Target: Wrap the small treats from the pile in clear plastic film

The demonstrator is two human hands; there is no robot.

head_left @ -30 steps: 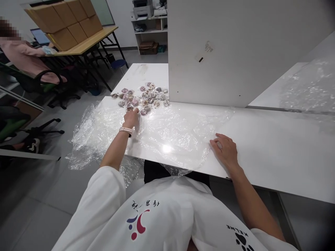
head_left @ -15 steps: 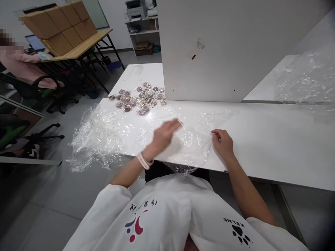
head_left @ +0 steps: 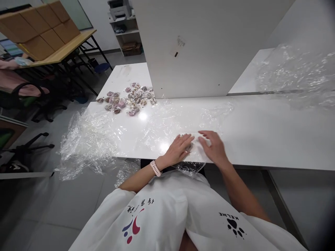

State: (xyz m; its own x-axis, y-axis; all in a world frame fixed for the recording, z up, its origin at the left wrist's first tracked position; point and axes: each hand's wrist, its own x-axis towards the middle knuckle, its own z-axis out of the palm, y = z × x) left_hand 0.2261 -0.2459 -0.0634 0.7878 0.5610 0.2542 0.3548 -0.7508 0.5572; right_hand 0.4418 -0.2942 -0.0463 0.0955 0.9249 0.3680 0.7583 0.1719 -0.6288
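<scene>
Thin clear plastic film [head_left: 157,127] is spread over the white tabletop and hangs past its front edge. My left hand [head_left: 179,150], with a pale pink wristband, lies on the film near that edge, fingers stretched out. A small greyish thing shows at its fingertips, partly covered, too small to make out. Close on the right, my right hand [head_left: 214,149] is just above or on the film, thumb and fingers apart, nothing visible in it. Several small clear-wrapped items [head_left: 134,97], brown and mauve, lie in a cluster at the back left.
A crumpled heap of film [head_left: 86,143] droops over the table's left end. More film [head_left: 295,76] lies at the far right. A white upright panel [head_left: 188,45] rises behind the table. Beyond are cardboard boxes [head_left: 39,29] on a wooden desk and a person's pink sleeve [head_left: 7,65].
My left hand has come down and to the right onto the film. My right hand, pinched at the film's side before, has opened, its fingers now apart. The view has turned slightly right.
</scene>
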